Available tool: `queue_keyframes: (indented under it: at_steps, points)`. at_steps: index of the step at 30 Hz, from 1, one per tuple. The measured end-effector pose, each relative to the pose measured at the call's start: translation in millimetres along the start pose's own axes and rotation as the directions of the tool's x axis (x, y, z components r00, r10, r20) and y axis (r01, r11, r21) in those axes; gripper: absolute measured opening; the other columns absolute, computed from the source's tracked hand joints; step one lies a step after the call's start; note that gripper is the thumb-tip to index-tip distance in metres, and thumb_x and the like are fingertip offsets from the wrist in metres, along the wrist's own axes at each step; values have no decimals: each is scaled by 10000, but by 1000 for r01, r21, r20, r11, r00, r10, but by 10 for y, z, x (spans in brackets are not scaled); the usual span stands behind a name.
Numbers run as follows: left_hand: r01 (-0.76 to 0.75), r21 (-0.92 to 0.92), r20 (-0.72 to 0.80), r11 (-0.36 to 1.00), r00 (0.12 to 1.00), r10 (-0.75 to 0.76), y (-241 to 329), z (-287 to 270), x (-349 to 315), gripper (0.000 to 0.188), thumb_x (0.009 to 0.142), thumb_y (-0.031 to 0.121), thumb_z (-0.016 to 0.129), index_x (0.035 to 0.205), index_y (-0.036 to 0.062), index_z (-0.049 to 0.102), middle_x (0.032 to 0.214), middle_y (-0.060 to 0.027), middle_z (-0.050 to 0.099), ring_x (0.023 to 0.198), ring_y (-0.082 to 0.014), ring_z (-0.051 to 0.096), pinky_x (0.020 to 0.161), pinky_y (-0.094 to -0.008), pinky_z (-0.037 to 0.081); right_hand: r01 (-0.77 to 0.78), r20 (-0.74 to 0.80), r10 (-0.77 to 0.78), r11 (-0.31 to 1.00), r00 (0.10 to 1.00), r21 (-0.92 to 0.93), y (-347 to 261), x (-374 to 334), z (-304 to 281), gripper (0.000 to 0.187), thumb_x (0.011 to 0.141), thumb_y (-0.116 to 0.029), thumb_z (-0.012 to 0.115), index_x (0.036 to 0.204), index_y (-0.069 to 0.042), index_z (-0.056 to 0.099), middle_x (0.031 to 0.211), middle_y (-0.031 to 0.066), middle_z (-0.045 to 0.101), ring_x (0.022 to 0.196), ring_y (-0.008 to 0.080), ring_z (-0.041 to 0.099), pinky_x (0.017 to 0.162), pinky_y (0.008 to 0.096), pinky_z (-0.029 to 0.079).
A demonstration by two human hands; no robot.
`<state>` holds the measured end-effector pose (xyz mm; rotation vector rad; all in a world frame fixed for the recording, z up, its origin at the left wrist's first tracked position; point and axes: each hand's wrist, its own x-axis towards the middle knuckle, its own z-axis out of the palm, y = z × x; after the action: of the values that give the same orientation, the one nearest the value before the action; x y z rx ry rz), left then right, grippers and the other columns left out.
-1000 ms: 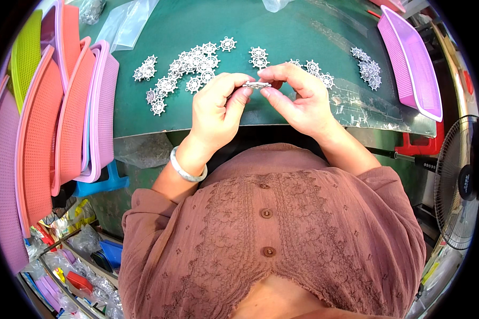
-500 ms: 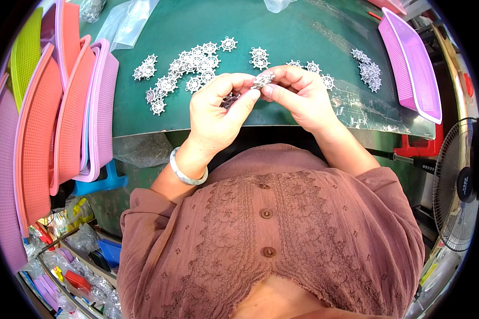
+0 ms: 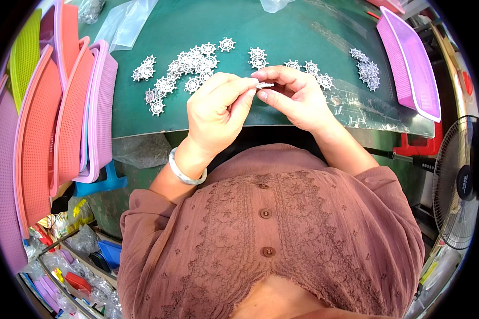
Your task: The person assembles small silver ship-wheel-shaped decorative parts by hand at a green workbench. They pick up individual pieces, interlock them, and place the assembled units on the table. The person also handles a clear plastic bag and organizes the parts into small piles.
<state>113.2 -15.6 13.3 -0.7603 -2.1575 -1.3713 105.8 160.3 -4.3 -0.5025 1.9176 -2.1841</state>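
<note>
Over the near edge of the green table, my left hand (image 3: 215,109) pinches a small silver ship's-wheel charm (image 3: 265,85) between thumb and forefinger. The charm is seen nearly edge-on, so its face is hidden. My right hand (image 3: 298,98) is around its free end, thumb below and forefinger above, with a gap between them. Beyond my left hand lies a loose cluster of ship's-wheel charms (image 3: 189,63). A short column of charms (image 3: 257,57) lies just past my fingertips, and a few more charms (image 3: 311,68) lie beyond my right hand.
Stacked pink, orange and green plastic baskets (image 3: 72,122) line the left side. A purple basket (image 3: 410,64) stands at the table's right edge, near another charm group (image 3: 368,72). Clear plastic bags (image 3: 125,24) lie at the back. A fan (image 3: 455,183) stands at the right.
My right thumb and forefinger have parted from their pinch. The charm has turned to a flatter, edge-on position in my left fingers. My left hand has rolled slightly over it.
</note>
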Motion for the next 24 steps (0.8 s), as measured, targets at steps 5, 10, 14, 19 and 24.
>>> queue_keyframes:
  at_steps: [5, 10, 14, 19, 24]
  points:
    - [-10, 27, 9, 1000, 1000, 10, 3, -3, -8, 163, 738, -40, 655, 886, 27, 663, 740, -72, 604, 580, -155, 550, 502, -246, 433, 71, 2, -72, 977, 997, -201, -23, -8, -1, 242, 828, -14, 618, 1069, 6, 604, 1024, 60, 624, 932, 120, 585, 831, 255, 474]
    - [-12, 25, 6, 1000, 1000, 12, -3, 5, -11, 166, 741, -43, 650, 891, 28, 665, 742, -72, 607, 584, -155, 553, 504, -247, 435, 229, -30, -253, 915, 967, -333, 8, 3, 19, 199, 799, -64, 640, 994, -20, 647, 899, 75, 657, 786, 121, 598, 718, 243, 483]
    - [31, -15, 5, 999, 1000, -31, -6, 10, -4, 164, 739, -35, 655, 891, 25, 664, 730, -67, 607, 595, -146, 556, 507, -239, 432, 317, 2, -350, 845, 937, -430, 9, 13, -1, 190, 788, -42, 638, 977, -30, 649, 850, 88, 649, 753, 166, 617, 677, 253, 486]
    - [177, -157, 44, 972, 984, -172, 26, 0, 4, 156, 740, -11, 667, 893, 19, 662, 719, -52, 604, 627, -112, 555, 550, -224, 435, 386, 18, -440, 767, 898, -513, 6, 24, 1, 173, 759, -14, 645, 930, -33, 648, 831, 101, 643, 719, 218, 623, 632, 280, 492]
    - [416, -353, 89, 838, 907, -412, 4, 50, -51, 125, 780, 13, 652, 904, 15, 657, 745, -18, 613, 660, -64, 540, 601, -201, 439, 424, 24, -513, 682, 858, -596, 8, 26, 14, 183, 736, -11, 663, 914, -48, 653, 820, 99, 639, 718, 236, 619, 623, 297, 495]
